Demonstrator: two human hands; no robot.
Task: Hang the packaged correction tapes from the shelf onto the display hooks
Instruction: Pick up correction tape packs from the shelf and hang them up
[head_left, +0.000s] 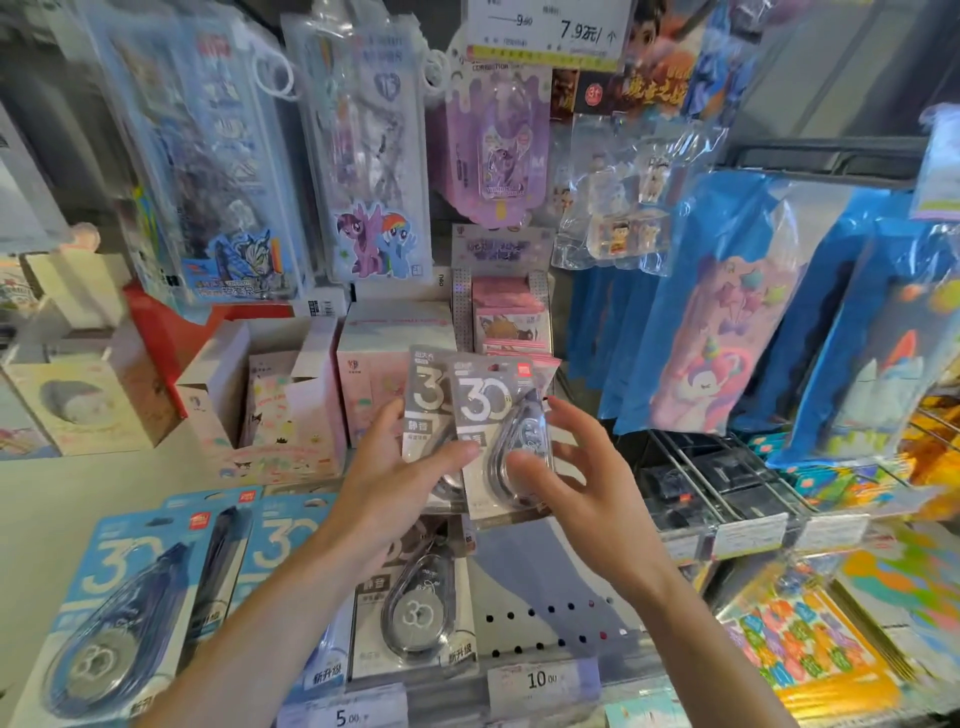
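Stationery shop: price tags (542, 679), hooks w/ hung packaged goods (493, 150).

Glossy clear plastic blister on grey card correction tape pack (498, 436), metal display hooks (696, 483)

Bright, even, from overhead; soft shadows only. Glare on plastic sleeves (358, 156) at upper left. Blurred and bowed toward frame edges, sharpest mid-frame.
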